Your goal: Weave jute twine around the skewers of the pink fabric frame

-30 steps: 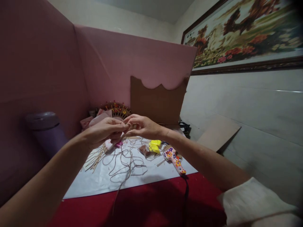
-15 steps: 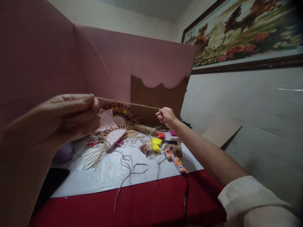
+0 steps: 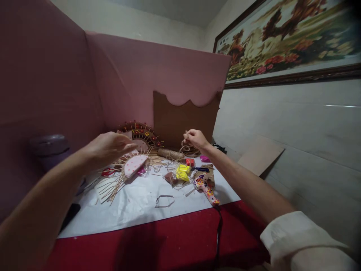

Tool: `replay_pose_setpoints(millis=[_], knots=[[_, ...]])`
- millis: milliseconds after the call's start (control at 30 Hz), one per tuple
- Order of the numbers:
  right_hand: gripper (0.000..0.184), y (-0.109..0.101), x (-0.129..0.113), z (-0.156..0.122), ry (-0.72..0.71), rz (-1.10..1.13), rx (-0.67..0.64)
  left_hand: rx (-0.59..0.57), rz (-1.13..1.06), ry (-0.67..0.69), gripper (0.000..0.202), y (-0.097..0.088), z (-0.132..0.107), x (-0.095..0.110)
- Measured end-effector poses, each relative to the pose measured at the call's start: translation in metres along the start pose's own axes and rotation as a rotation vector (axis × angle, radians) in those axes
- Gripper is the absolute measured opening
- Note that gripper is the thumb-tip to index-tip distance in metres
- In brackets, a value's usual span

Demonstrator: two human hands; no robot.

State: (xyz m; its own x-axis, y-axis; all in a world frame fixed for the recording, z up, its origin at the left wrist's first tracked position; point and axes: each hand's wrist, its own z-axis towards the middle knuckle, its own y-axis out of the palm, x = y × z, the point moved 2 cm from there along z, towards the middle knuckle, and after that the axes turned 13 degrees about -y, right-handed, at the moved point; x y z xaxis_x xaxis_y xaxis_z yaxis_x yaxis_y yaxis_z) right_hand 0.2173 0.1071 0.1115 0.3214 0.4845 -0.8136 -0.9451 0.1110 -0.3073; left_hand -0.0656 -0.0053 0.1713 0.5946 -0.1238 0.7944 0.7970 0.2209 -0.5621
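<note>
Half a second ago you had the twine (image 3: 185, 147) pulled in a line between your two hands; now your left hand (image 3: 111, 145) has let go of it and moved farther out, its grip released, fingers held out above the spotted half-disc (image 3: 136, 165). Your right hand (image 3: 196, 138) has stayed in nearly the same spot, its grip pinching the twine, which curls in a loop just under your fingers, in front of the scalloped cardboard (image 3: 186, 118). The loose strand that trailed over the white sheet (image 3: 126, 212) and down onto the red cloth (image 3: 175, 241) has gone from there, leaving the bent wire piece (image 3: 165, 201) by itself on that near stretch. The purple container (image 3: 52, 150) at your far left, mostly hidden by your arm then, shows again.

The sheet and the red cloth cover your worktop. On its left lie thin sticks (image 3: 113, 190) and red-handled scissors (image 3: 107, 172); toward the far middle, a twine spool (image 3: 171, 154). Right of centre sit a yellow packet (image 3: 183, 172) and a red packet (image 3: 190, 162), with a flower-patterned gun-shaped tool (image 3: 207, 190) nearer you, its dark cord dropping over the near edge. Pink panels (image 3: 158, 71) close off the left and far sides. On your right, a framed picture (image 3: 282, 45) hangs on the pale wall (image 3: 299, 128), and a flat board (image 3: 262, 158) leans below it.
</note>
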Motion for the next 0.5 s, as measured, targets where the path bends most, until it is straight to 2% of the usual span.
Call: replay_pose_setpoints(millis=[33, 67, 133, 167, 200, 267, 300, 333, 433, 500], knots=[[0.013, 0.005, -0.010, -0.003, -0.056, -0.008, -0.038, -0.002, 0.066, 0.027, 0.021, 0.011, 0.002, 0.001], [0.014, 0.011, -0.020, -0.007, -0.114, -0.019, -0.082, 0.012, 0.002, 0.040, 0.025, 0.022, 0.003, 0.003], [0.014, 0.022, -0.040, -0.016, -0.256, -0.059, -0.182, -0.048, -0.256, 0.020, 0.038, 0.044, 0.004, 0.007], [0.015, 0.027, -0.050, -0.020, -0.388, -0.123, -0.245, -0.090, -0.389, -0.006, 0.044, 0.054, 0.003, 0.009], [0.015, 0.032, -0.059, -0.025, -0.498, -0.179, -0.284, -0.207, -0.512, -0.055, 0.049, 0.064, 0.000, 0.012], [0.017, 0.036, -0.069, -0.029, -0.644, -0.270, -0.305, -0.467, -0.680, -0.150, 0.042, 0.077, -0.009, 0.019], [0.017, 0.036, -0.070, -0.030, -0.661, -0.294, -0.285, -0.539, -0.730, -0.177, 0.034, 0.079, -0.014, 0.021], [0.018, 0.034, -0.068, -0.028, -0.655, -0.310, -0.252, -0.553, -0.767, -0.199, 0.026, 0.076, -0.021, 0.022], [0.019, 0.021, -0.049, -0.021, -0.552, -0.313, -0.118, -0.407, -0.785, -0.200, 0.019, 0.048, -0.045, 0.006], [0.019, 0.011, -0.032, -0.017, -0.468, -0.285, -0.041, -0.303, -0.746, -0.220, 0.021, 0.024, -0.067, -0.023]])
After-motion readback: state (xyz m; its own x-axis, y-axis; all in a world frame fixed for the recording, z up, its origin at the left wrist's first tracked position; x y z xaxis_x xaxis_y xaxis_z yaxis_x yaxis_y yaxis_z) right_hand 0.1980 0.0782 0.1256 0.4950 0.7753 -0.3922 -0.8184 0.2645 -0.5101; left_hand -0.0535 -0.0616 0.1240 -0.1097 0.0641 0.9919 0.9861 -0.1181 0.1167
